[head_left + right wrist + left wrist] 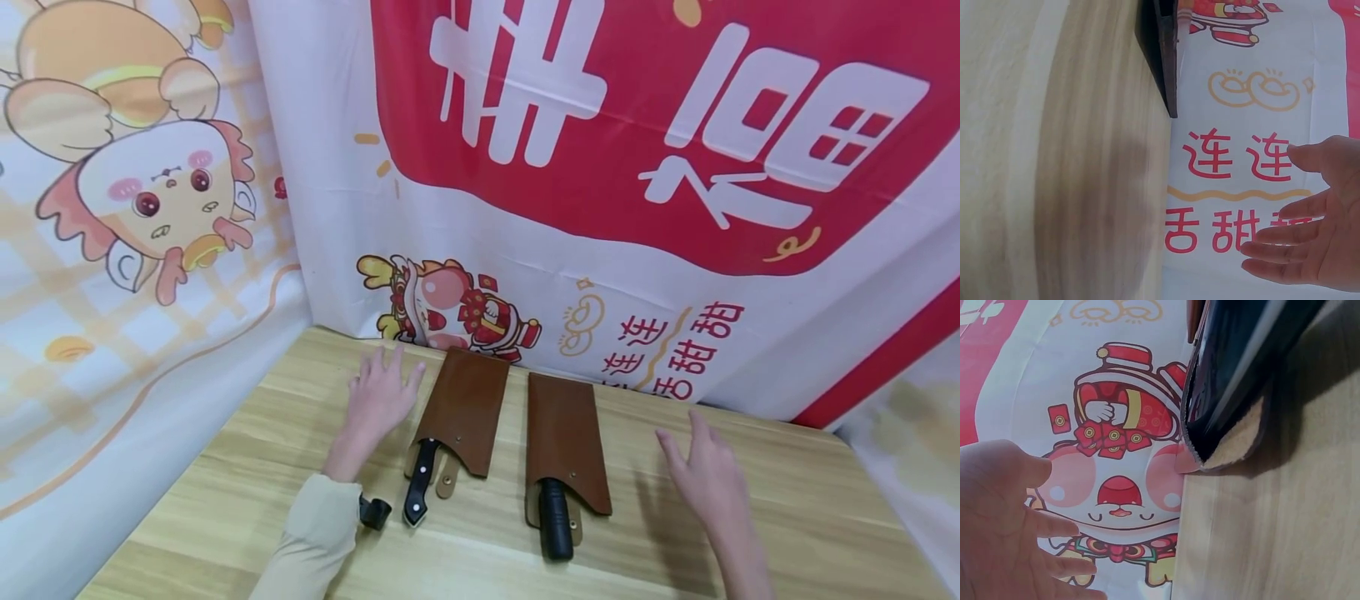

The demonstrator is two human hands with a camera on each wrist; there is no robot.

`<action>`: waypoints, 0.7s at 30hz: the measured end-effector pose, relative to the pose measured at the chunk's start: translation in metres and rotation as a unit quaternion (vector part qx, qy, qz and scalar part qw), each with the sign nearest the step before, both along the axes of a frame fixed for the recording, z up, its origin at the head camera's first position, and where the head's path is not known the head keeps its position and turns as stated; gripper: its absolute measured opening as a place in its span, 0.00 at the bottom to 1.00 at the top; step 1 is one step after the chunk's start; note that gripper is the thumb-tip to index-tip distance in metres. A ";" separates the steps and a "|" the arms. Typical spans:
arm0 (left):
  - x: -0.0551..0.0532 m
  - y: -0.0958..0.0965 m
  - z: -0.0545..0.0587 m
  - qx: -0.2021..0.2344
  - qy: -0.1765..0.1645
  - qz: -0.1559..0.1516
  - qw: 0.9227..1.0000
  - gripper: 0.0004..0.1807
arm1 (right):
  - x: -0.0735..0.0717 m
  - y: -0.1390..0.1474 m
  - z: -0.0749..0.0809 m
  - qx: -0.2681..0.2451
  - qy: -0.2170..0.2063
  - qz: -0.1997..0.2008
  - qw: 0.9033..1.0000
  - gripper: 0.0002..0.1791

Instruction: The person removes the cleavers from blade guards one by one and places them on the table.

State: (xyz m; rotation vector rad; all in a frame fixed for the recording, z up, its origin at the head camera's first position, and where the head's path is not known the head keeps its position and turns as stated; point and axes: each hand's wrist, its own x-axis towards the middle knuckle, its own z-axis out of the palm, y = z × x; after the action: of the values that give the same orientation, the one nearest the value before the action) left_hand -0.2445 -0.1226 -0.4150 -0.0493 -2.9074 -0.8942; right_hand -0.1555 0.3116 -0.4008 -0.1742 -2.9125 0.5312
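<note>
Two brown leather knife sheaths lie side by side on the wooden table. From the left sheath (468,400) sticks a black riveted knife handle (422,482); from the right sheath (564,425) comes a thicker, ribbed black handle (555,521). Both blades are hidden inside. My left hand (381,393) is held with fingers spread, just left of the left sheath, and holds nothing. To the right of the right sheath, my right hand (705,471) hovers over the table with fingers extended, also holding nothing. Its palm and straight fingers (1297,234) show in the right wrist view.
A printed cloth (480,217) with red and cartoon figures hangs behind the table (465,567). Another cartoon cloth (150,350) stands along the left side. A black strap mount (373,512) sits at the left wrist, close to the riveted handle.
</note>
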 end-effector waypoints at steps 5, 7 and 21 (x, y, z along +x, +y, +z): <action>-0.002 0.000 -0.001 0.031 0.018 0.004 0.999 0.37 | -0.002 -0.003 0.004 -0.004 0.003 -0.003 1.000 0.44; -0.003 0.000 -0.001 0.045 0.021 0.004 0.999 0.37 | -0.003 -0.004 0.006 -0.003 0.003 -0.005 1.000 0.43; -0.005 0.001 0.001 0.244 -0.051 -0.044 0.967 0.31 | -0.003 -0.019 0.011 -0.016 0.060 -0.009 0.998 0.35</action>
State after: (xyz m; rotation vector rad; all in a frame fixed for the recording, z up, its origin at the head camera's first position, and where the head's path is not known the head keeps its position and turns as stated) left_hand -0.2491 -0.1212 -0.4136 -0.0955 -2.6984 -1.6442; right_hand -0.1589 0.2924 -0.3900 -0.1653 -2.7841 0.5662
